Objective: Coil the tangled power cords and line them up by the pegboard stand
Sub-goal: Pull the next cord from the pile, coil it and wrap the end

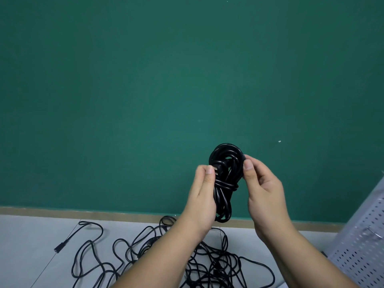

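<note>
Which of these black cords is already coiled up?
The bundle held between the left hand and right hand before the green wall: it is wound tight, plug showing. The other cords lie loose and tangled on the floor.

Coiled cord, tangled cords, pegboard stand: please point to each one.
coiled cord point(226, 185), head view, on the wrapped turns at its middle.
tangled cords point(216, 265), head view, on the dense middle of the pile.
pegboard stand point(361, 235), head view, on its perforated panel.
</note>
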`<action>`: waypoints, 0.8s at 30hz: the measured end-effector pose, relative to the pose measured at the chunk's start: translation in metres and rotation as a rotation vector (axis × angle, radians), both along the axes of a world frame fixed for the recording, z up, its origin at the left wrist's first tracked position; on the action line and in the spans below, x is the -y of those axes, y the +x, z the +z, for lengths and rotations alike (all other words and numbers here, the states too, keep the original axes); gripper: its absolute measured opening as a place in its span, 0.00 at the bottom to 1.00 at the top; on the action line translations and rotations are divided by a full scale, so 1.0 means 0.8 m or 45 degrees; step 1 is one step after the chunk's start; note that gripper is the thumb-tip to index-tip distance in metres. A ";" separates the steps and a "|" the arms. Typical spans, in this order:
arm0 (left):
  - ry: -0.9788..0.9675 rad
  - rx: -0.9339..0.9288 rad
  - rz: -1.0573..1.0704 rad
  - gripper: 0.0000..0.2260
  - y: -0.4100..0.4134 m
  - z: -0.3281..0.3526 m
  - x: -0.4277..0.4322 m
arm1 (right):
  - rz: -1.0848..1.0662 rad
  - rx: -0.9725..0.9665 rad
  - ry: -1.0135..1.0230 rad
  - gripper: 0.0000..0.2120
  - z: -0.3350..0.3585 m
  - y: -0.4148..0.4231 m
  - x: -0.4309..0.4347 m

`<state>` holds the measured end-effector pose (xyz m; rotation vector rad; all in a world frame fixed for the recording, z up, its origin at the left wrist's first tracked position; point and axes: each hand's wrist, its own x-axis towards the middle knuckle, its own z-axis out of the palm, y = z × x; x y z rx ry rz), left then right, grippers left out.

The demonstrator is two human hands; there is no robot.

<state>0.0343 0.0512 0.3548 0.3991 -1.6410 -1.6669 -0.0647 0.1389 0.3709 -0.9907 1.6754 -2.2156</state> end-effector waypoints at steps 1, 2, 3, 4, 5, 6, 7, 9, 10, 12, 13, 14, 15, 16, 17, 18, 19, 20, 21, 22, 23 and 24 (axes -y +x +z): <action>-0.001 0.013 -0.001 0.18 -0.001 -0.002 0.001 | -0.024 -0.033 0.028 0.14 0.000 0.001 0.000; 0.007 0.023 -0.002 0.17 -0.003 -0.004 0.003 | -0.051 -0.076 0.069 0.14 -0.001 0.001 -0.001; 0.016 0.027 0.001 0.17 -0.005 -0.005 0.004 | -0.084 -0.129 0.128 0.15 -0.002 0.000 -0.001; 0.023 0.026 0.003 0.17 -0.006 -0.005 0.006 | -0.115 -0.197 0.190 0.17 -0.003 0.000 -0.002; 0.035 0.022 0.000 0.17 -0.007 -0.004 0.007 | -0.131 -0.262 0.245 0.19 -0.003 0.001 -0.004; 0.048 0.012 0.000 0.17 -0.007 -0.003 0.009 | -0.117 -0.298 0.277 0.22 -0.003 0.003 -0.004; 0.054 0.001 0.002 0.17 -0.007 -0.002 0.010 | -0.086 -0.300 0.283 0.24 -0.002 0.005 -0.004; 0.032 -0.006 -0.004 0.16 -0.009 -0.003 0.010 | -0.059 -0.242 0.244 0.22 -0.002 0.008 -0.003; 0.024 -0.007 -0.003 0.16 -0.010 -0.004 0.008 | -0.068 -0.195 0.211 0.19 -0.002 0.008 -0.002; 0.024 -0.010 0.001 0.17 -0.012 -0.005 0.002 | -0.099 -0.126 0.145 0.16 -0.001 0.009 -0.002; 0.027 -0.020 0.001 0.17 -0.013 -0.004 -0.001 | -0.105 -0.111 0.116 0.16 -0.001 0.008 -0.002; 0.031 -0.032 -0.005 0.16 -0.013 -0.003 -0.004 | -0.102 -0.099 0.082 0.16 -0.001 0.009 -0.002; 0.039 -0.042 -0.015 0.15 -0.013 -0.002 -0.004 | -0.098 -0.086 0.051 0.16 0.000 0.011 -0.001; 0.049 -0.048 -0.022 0.15 -0.012 0.000 -0.004 | -0.094 -0.074 0.024 0.16 0.000 0.012 0.000; 0.056 -0.054 -0.028 0.15 -0.011 0.001 -0.003 | -0.093 -0.067 0.003 0.16 0.000 0.014 0.002; 0.062 -0.058 -0.037 0.15 -0.010 0.001 -0.002 | -0.096 -0.067 -0.007 0.16 0.000 0.015 0.003; 0.076 -0.057 -0.043 0.16 -0.009 0.001 -0.001 | -0.101 -0.080 -0.006 0.17 -0.001 0.014 0.003; 0.091 -0.052 -0.043 0.16 -0.008 0.002 0.000 | -0.106 -0.101 -0.001 0.17 -0.002 0.013 0.002; 0.102 -0.043 -0.043 0.16 -0.007 0.003 0.000 | -0.111 -0.124 0.001 0.18 -0.003 0.011 0.002; 0.110 -0.034 -0.042 0.16 -0.006 0.004 0.000 | -0.114 -0.141 -0.002 0.18 -0.004 0.009 0.002; 0.121 -0.026 -0.041 0.16 -0.006 0.004 0.000 | -0.113 -0.148 -0.011 0.18 -0.005 0.008 0.003; 0.126 -0.016 -0.041 0.16 -0.005 0.004 -0.001 | -0.107 -0.143 -0.021 0.18 -0.006 0.007 0.004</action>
